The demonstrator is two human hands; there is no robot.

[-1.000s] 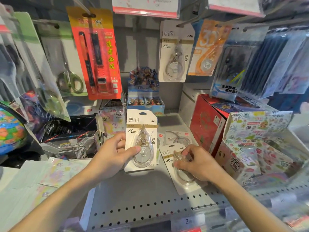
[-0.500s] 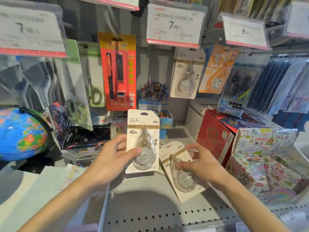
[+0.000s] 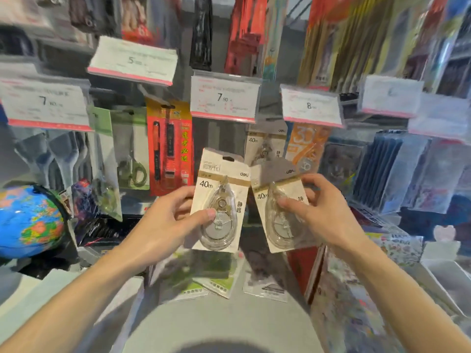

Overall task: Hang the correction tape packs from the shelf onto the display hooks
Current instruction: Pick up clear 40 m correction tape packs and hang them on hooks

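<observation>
Open space lay above the grey shelf (image 3: 219,324), between the forearms. Ahead, a hung correction tape pack (image 3: 265,146) and an orange pack (image 3: 307,146) crowded the display behind the two hands (image 3: 165,222) (image 3: 323,215). Price tags (image 3: 225,99) (image 3: 312,107) overhung from above. A globe (image 3: 28,222) blocked the left; patterned boxes (image 3: 356,301) blocked the right.

Both forearms are bare to the frame edge, no sleeves, rings or watch showing.

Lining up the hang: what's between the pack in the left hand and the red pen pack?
Head view: nothing solid. The left-hand pack overlaps the red pen pack's lower right corner; only left hand fingers show there.
</observation>
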